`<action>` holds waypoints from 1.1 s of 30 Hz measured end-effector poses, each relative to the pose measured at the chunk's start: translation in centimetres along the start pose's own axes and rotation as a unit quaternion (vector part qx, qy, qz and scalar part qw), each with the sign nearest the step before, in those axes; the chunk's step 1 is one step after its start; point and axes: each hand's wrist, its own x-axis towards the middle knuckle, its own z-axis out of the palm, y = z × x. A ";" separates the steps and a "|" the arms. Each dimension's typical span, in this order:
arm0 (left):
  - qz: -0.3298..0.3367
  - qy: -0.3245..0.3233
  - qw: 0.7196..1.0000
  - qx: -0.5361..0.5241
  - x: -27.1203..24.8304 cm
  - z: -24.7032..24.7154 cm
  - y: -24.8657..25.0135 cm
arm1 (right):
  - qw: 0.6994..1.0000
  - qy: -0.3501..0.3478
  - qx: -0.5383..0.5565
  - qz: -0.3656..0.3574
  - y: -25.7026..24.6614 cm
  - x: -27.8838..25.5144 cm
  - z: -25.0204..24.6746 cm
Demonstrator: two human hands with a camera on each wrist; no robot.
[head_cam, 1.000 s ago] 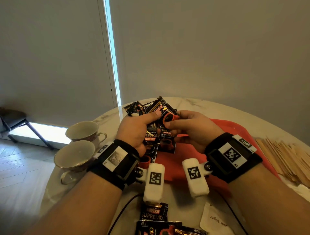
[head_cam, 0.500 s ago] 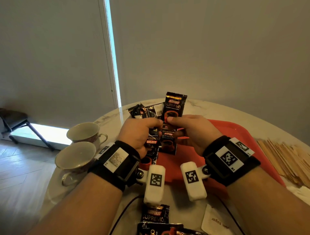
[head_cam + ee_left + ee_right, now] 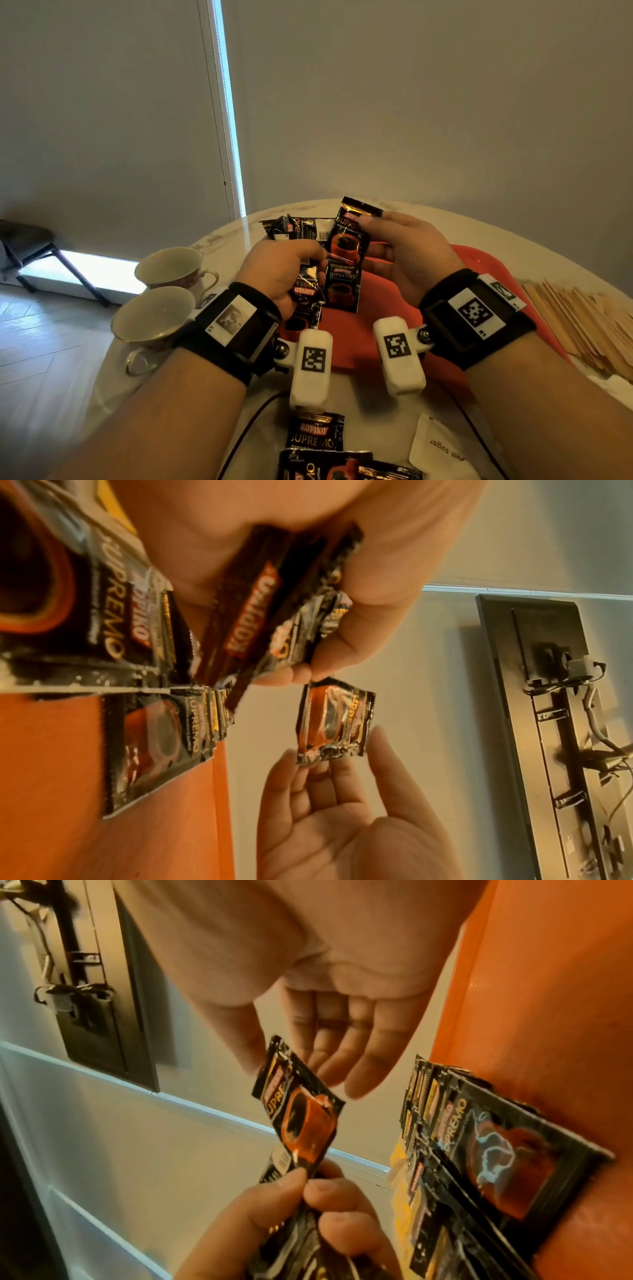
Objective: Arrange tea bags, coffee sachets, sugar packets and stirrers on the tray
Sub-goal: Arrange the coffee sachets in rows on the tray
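Right now the upright coffee sachet (image 3: pixel 349 236) is pinched at its lower edge by your left hand (image 3: pixel 284 270), which also clutches a bundle of sachets (image 3: pixel 305 291) above the red tray (image 3: pixel 479 263). Your right hand (image 3: pixel 407 253) is spread loosely behind it, fingers relaxed, gripping nothing. That crowded grip could let sachets slide out and scatter. More sachets (image 3: pixel 317 433), a sugar packet (image 3: pixel 442 448), wooden stirrers (image 3: pixel 582 315) and two teacups (image 3: pixel 154 317) sit on the marble table (image 3: pixel 219 246), beside a curtained window (image 3: pixel 224 113).
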 end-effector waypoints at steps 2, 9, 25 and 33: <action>-0.006 0.004 1.000 -0.011 0.2 0.0 -0.1 | 1.000 -0.003 -0.012 -0.010 0.1 -0.2 0.1; 0.049 0.057 0.995 -0.062 0.6 -0.2 0.2 | 0.990 0.066 -0.050 0.111 1.1 -0.8 -1.8; 0.043 0.041 0.994 -0.095 0.4 -0.6 0.8 | 0.933 0.047 -0.260 0.246 1.0 -1.1 -0.3; 0.039 0.021 0.996 -0.073 0.6 -0.5 0.3 | 0.930 0.033 -0.261 0.255 1.0 -1.1 -0.5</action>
